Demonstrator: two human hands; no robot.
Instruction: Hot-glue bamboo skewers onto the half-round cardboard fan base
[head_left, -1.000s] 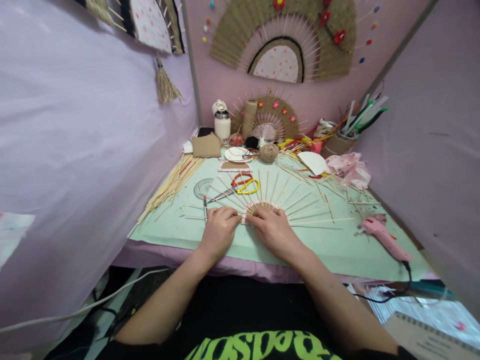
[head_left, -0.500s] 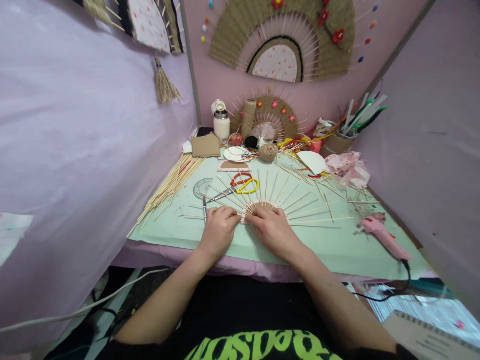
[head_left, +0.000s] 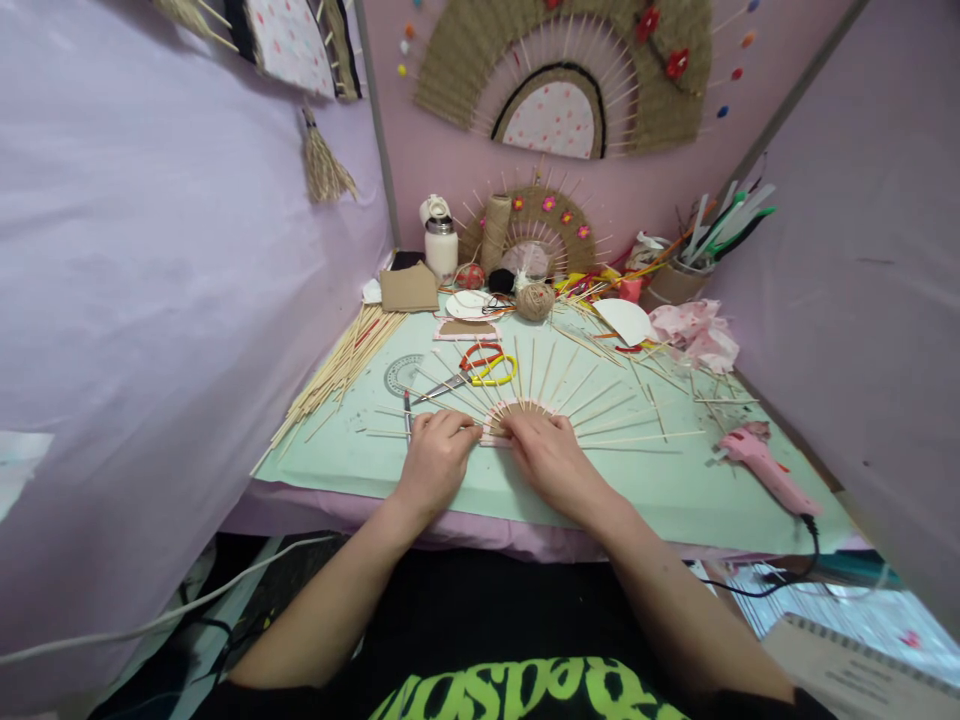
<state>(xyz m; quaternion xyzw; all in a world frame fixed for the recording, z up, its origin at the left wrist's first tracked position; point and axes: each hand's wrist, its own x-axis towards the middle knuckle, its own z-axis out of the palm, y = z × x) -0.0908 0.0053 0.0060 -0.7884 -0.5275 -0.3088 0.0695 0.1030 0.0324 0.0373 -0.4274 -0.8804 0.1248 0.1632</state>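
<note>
A small half-round cardboard piece [head_left: 495, 428] with a pink-and-white edge lies on the pale green table. Several thin sticks [head_left: 571, 385] fan out from it. My left hand [head_left: 441, 455] is at its left end, fingers bent together at the edge and over the lowest left sticks; what the fingertips pinch is too small to make out. Across the right part of the piece rests my right hand [head_left: 546, 452], its fingers curled down on the cardboard and stick ends and partly hiding them. Scissors [head_left: 480, 370] with red and yellow handles lie just behind the left sticks.
A protractor [head_left: 403, 375] and a pen [head_left: 407, 415] lie left of the fan. Loose sticks [head_left: 337, 370] are heaped at the left edge. A pink glue gun [head_left: 769, 470] lies at the right. Twine [head_left: 535, 301], a bottle [head_left: 441, 248] and cardboard [head_left: 409, 289] stand behind.
The fingers of my right hand have shifted slightly on the cardboard, showing more of its left part. My left hand stays at the left end. The camera view has moved a little.
</note>
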